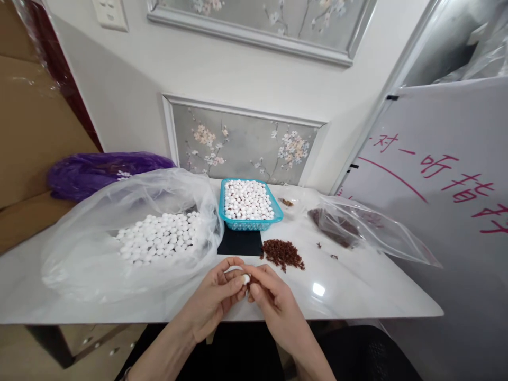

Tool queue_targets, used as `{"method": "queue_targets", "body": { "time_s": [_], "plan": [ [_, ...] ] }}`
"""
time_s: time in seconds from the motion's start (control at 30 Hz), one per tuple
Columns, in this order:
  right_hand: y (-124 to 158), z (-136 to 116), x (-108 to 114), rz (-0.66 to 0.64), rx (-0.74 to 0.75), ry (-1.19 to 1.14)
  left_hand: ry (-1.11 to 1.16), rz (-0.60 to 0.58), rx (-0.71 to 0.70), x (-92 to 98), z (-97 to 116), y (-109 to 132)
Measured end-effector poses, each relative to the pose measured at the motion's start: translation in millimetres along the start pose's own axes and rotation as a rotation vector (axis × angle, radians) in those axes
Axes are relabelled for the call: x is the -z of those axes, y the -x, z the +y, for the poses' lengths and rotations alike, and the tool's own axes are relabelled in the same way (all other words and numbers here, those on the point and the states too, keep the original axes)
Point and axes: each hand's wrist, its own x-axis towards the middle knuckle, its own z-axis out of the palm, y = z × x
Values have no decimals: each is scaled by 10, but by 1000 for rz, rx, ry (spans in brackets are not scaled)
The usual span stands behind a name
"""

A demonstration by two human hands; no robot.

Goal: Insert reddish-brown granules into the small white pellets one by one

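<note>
Between thumb and fingers, my left hand (216,296) pinches a small white ball (246,279) above the table's front edge. Right beside it is my right hand (273,299), its thumb and fingers pressed together around a small reddish-brown piece that is mostly hidden. A pile of reddish-brown pieces (282,254) lies just beyond my right hand. Behind the hands, a blue basket (251,225) is filled with white balls showing bits of brown. To the left, an open clear plastic bag (91,259) holds many loose white balls (159,238).
A black mat (240,242) lies partly under the basket. At the right is a clear bag of brown pieces (337,226), with a few stray bits nearby. A purple bag (99,172) sits at the back left; a whiteboard (436,211) stands on the right.
</note>
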Motion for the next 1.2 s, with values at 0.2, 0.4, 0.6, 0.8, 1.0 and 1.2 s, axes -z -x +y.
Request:
{"method": "queue_targets", "body": {
  "time_s": [0.2, 0.4, 0.6, 0.8, 1.0, 1.2],
  "plan": [
    [0, -81, 2, 9, 14, 44, -2, 41, 40, 46, -12, 8],
    [18, -49, -17, 35, 24, 55, -12, 41, 45, 29, -20, 15],
    [39, -51, -1, 30, 22, 97, -65, 4, 20, -10, -5, 23],
    [21, -49, -37, 70, 69, 92, -91, 23, 8, 12, -18, 19],
    [-5, -55, -46, 93, 91, 108, -113, 21, 10, 18, -18, 14],
    [32, -12, 26, 24, 27, 49, -70, 36, 14, -9, -1, 16]
  ]
}}
